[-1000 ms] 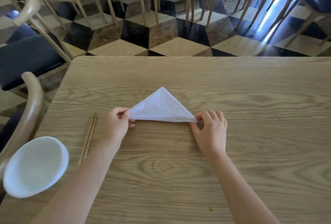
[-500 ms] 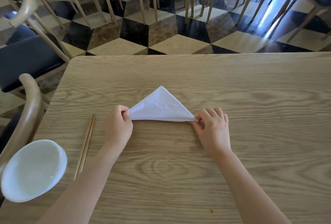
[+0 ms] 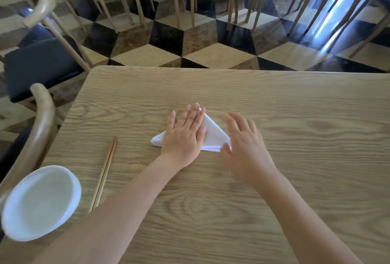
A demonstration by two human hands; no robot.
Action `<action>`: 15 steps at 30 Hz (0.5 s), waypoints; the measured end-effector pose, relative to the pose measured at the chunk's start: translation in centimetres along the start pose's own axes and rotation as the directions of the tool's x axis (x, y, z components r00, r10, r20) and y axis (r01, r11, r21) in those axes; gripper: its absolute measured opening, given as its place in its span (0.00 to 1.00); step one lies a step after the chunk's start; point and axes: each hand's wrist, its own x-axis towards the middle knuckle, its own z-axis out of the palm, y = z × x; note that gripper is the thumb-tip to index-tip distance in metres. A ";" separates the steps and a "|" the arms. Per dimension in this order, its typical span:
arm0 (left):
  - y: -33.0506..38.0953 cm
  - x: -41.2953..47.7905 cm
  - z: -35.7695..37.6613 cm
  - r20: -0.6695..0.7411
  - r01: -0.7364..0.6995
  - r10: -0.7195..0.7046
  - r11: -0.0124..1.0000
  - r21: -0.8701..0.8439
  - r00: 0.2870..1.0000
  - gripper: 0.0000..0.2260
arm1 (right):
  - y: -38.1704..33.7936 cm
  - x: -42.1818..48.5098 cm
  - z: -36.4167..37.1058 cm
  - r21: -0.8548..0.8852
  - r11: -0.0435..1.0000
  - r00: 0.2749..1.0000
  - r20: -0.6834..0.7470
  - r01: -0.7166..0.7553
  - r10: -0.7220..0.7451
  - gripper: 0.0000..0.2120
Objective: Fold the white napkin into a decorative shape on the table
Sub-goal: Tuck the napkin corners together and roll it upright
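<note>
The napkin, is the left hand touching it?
Touching. The head view shows the left hand lying flat, palm down, on the white napkin, covering its left half.

No text, label, brand, number or sign can be read anywhere here.

My left hand [image 3: 185, 135] lies flat, fingers spread, on the white napkin [image 3: 213, 135], folded to a triangle mid-worktop [image 3: 295, 179]. My right hand [image 3: 245, 147] is open at its right corner, blurred. Chopsticks [image 3: 103, 174] and a white bowl [image 3: 41, 202] sit toward the worktop's near left corner.
</note>
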 end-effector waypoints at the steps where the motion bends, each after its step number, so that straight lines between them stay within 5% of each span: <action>1: 0.0 0.1 -0.1 0.007 0.001 -0.001 1.000 0.012 1.000 0.23 | -1.0 1.3 0.3 0.057 0.998 0.999 0.023 0.038 -0.039 0.26; 5: -0.7 0.3 -0.6 0.116 0.015 -0.001 0.993 -0.116 0.993 0.22 | -1.9 3.7 3.7 0.005 1.000 0.975 0.223 -0.021 0.019 0.26; 10: -2.0 -0.1 -0.6 0.068 -0.055 0.060 0.996 -0.071 0.996 0.23 | 0.1 2.5 5.7 -0.156 0.987 0.993 0.113 0.043 -0.026 0.29; 15: -3.9 -0.9 -1.1 0.081 0.029 -0.027 0.999 -0.030 0.996 0.28 | 1.7 0.2 4.5 -0.230 0.972 0.998 0.050 0.046 -0.035 0.25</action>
